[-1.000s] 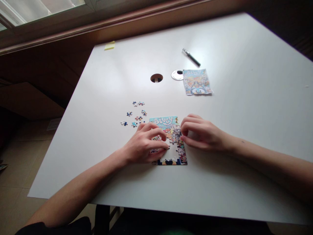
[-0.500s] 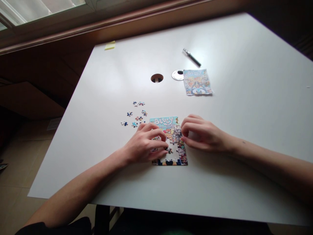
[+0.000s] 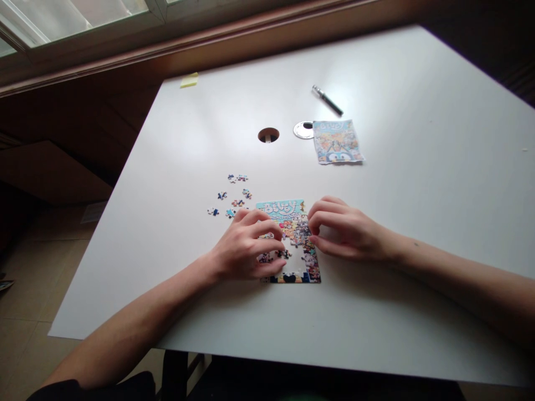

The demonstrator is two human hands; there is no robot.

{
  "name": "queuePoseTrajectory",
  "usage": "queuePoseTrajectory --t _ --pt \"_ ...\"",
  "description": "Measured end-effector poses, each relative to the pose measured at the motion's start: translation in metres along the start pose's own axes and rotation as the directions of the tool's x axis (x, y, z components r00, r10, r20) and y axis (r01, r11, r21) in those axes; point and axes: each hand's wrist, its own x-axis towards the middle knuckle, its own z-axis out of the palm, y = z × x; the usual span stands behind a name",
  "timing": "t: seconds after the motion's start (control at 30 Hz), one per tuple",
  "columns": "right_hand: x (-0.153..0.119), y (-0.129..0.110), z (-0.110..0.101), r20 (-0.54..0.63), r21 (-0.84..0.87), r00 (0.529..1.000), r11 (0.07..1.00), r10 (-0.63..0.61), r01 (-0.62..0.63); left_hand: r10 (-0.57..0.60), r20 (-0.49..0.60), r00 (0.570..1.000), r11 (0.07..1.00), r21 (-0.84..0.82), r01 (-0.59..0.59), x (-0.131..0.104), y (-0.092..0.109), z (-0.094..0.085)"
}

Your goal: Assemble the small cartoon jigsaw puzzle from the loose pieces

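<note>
A partly assembled jigsaw puzzle (image 3: 281, 208) lies flat on the white table, with a bare gap in its lower middle. Over its left side reaches my left hand (image 3: 251, 245), thumb and fingers closed around a small dark puzzle piece (image 3: 286, 254) at that gap. The fingers partly hide the piece and the puzzle's left part. At the puzzle's right edge, my right hand (image 3: 346, 228) is curled with thumb and fingertips against the border, holding it. Several loose puzzle pieces (image 3: 238, 203) lie beyond my left hand, some near its knuckles.
A crumpled printed picture sheet (image 3: 338, 142) overlaps a round metal cover (image 3: 302, 130). Left of them is a round hole (image 3: 268, 135) in the table (image 3: 401, 167). A black pen (image 3: 327, 101) lies behind, and a yellow sticky note (image 3: 189, 80) sits at the far left edge.
My left hand has shifted the small piece slightly left and away from me within the gap. My right hand stays at the puzzle's right edge.
</note>
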Motion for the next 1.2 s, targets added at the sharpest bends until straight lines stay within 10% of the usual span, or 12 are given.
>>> queuePoseTrajectory --t 1.2 --pt "-0.0023 -0.0030 0.0073 0.049 -0.164 0.990 0.977 -0.133 0.139 -0.028 -0.032 0.999 0.998 0.062 0.030 0.0015 -0.0057 0.0064"
